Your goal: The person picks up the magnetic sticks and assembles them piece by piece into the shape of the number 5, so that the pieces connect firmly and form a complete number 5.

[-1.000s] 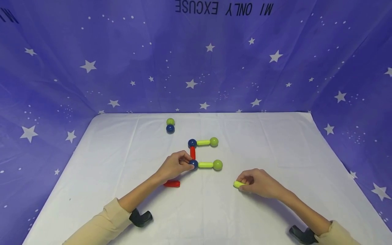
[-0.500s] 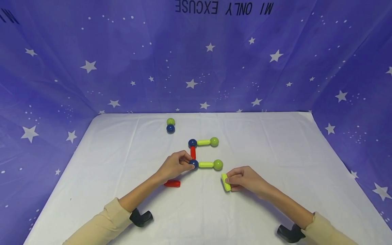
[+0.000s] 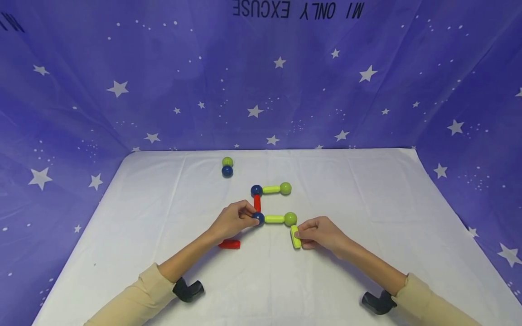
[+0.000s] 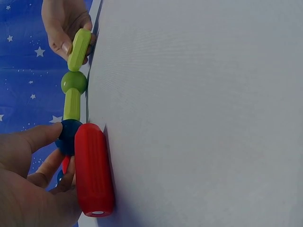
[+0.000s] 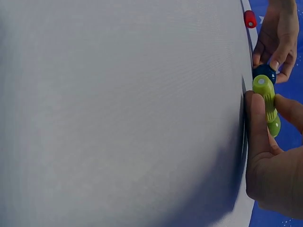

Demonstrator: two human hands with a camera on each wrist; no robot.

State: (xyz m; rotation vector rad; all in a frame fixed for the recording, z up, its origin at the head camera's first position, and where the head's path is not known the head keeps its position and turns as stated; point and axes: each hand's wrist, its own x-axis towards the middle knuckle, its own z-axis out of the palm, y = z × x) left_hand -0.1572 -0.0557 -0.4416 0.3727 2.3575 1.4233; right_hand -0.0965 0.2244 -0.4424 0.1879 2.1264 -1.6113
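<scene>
"Which colours show up?"
"Yellow-green rods [image 3: 295, 243], red rods [image 3: 257, 203], navy balls [image 3: 256, 190], green balls [image 3: 291, 219]."
"And the backdrop [image 3: 310, 97]?"
"Violet-blue, patterned with white stars [image 3: 368, 74] and dots [image 3: 176, 22], with black lettering [image 3: 276, 9]; the tablecloth [image 3: 261, 280] is plain white, the sleeves [image 3: 132, 296] beige."

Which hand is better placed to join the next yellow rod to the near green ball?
Right, I'd judge: the right hand pinches the yellow rod right by the near green ball. The left hand is occupied, holding the near blue ball.
</scene>
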